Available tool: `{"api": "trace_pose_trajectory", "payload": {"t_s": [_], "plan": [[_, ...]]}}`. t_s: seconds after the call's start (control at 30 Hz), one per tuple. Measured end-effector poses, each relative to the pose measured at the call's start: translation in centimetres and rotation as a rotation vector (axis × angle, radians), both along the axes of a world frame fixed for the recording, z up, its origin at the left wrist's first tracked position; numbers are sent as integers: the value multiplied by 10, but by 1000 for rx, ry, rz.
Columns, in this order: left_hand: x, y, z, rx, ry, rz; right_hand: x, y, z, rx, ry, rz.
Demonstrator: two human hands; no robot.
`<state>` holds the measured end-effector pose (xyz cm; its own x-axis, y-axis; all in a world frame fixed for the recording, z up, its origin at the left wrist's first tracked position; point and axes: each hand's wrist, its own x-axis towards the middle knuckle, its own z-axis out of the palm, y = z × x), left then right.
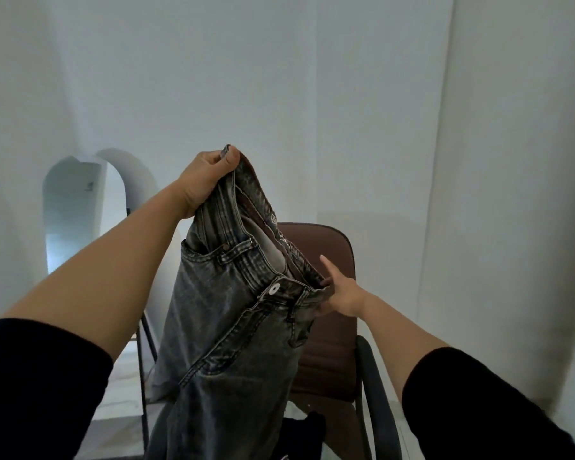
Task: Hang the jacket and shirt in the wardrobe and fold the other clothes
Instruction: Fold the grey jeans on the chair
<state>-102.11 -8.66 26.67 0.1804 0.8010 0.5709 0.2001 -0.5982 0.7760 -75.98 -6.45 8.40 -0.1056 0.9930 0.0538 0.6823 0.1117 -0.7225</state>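
Fold step, jeans (233, 327): left hand (206, 180) grip bunches the waistband high; right hand (341, 295) grip pinches it lower, beside button. Next: level waistband, align legs.

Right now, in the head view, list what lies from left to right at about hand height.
Arched mirror → left hand, gripping the waistband → grey jeans, held up → right hand, holding the waistband's other side → brown chair, behind the jeans.

Home room: white walls (279, 78), arched mirror (80, 210), brown chair (326, 327).
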Motion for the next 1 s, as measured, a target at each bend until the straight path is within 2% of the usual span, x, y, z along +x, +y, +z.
{"api": "trace_pose_trajectory", "payload": {"t_s": [0.23, 0.43, 0.53, 0.63, 0.73, 0.9, 1.0], "plan": [[-6, 0, 6, 15, 15, 78, -12, 10, 5, -83, -163, 14], [-11, 8, 1, 90, 66, 282, -2, 19, -2, 25, -307, -125], [-29, 16, -2, 43, 187, 377, 9, 18, 4, 41, -158, -141], [-55, 24, -4, -28, 458, 530, 19, 16, 25, 29, -49, -122], [-70, 30, -6, 19, 688, 753, 17, 16, 55, 76, 106, -162], [-71, 34, -7, 52, 692, 991, -2, 14, 114, 62, 336, -231], [-66, 37, -4, 51, 624, 1062, -11, 2, 147, -35, 346, -188]]}}
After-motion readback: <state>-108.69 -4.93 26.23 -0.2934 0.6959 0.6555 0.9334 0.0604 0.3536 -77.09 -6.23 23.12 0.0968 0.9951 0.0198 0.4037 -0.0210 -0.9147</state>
